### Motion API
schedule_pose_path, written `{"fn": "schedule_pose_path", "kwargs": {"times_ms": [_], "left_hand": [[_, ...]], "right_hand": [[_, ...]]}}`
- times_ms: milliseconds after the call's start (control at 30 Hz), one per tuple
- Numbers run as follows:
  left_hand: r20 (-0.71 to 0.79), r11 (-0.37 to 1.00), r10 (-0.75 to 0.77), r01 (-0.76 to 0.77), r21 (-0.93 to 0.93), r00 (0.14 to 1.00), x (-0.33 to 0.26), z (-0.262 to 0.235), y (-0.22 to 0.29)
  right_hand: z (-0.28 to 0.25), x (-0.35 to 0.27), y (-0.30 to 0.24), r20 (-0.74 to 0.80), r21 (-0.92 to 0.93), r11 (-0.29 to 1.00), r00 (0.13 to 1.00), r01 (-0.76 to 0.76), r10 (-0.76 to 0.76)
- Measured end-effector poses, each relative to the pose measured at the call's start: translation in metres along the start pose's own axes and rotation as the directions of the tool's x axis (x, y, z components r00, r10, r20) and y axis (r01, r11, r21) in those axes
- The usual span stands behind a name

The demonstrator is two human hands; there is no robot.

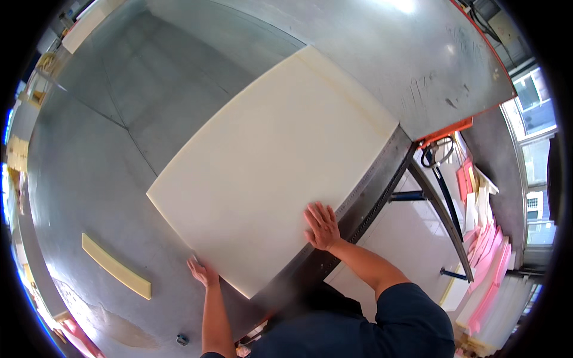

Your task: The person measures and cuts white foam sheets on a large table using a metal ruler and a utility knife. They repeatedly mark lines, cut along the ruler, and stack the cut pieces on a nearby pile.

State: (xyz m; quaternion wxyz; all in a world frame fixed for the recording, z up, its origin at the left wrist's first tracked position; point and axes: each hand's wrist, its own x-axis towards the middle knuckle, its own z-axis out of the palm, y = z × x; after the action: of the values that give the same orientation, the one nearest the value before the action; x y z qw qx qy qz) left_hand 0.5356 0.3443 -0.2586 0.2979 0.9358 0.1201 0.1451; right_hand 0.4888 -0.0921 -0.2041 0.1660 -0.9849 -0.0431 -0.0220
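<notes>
A large cream-white foam sheet [268, 155] lies flat on a grey metal table, one long side running along the table's near-right edge. My right hand [322, 227] rests palm down on the sheet close to that edge, its fingers spread. At the sheet's left short side is my left hand [204, 273], fingers stretched out and touching the edge. Neither hand grips the sheet. A narrow, pale yellow foam strip [116, 267] lies on the table to the left of my left hand.
The metal table [89, 179] has seams and a dark toothed rail [382, 203] along its near-right edge. A small dark object [182, 339] sits at the lower left. Beyond the rail are a black handwheel [439, 152], metal frame legs and pink foam pieces [486, 256] on the floor.
</notes>
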Motion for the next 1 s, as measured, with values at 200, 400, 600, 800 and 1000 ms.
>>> {"fn": "schedule_pose_path", "kwargs": {"times_ms": [200,400,600,800,1000], "left_hand": [[-0.019,0.988,-0.093,0.090,-0.126,0.995,-0.015,0.007,-0.008],[-0.089,0.995,-0.099,0.098,-0.024,0.991,-0.009,0.013,0.000],[-0.125,0.997,-0.063,0.069,0.040,0.990,-0.014,0.014,0.001],[-0.199,0.978,-0.184,0.159,-0.135,0.963,-0.008,0.012,0.012],[-0.215,0.997,-0.069,0.062,-0.039,0.974,-0.010,0.012,-0.005]], "right_hand": [[0.006,-0.009,0.007,-0.041,-0.022,0.999,0.998,0.037,-0.038],[0.006,-0.017,0.012,-0.056,-0.042,0.999,0.998,0.023,-0.025],[0.013,-0.024,0.016,-0.132,-0.057,0.996,0.989,0.061,-0.068],[0.004,-0.021,0.011,-0.221,-0.027,0.995,0.970,0.097,-0.100],[0.003,-0.027,0.005,-0.236,-0.055,0.992,0.963,0.116,-0.126]]}}
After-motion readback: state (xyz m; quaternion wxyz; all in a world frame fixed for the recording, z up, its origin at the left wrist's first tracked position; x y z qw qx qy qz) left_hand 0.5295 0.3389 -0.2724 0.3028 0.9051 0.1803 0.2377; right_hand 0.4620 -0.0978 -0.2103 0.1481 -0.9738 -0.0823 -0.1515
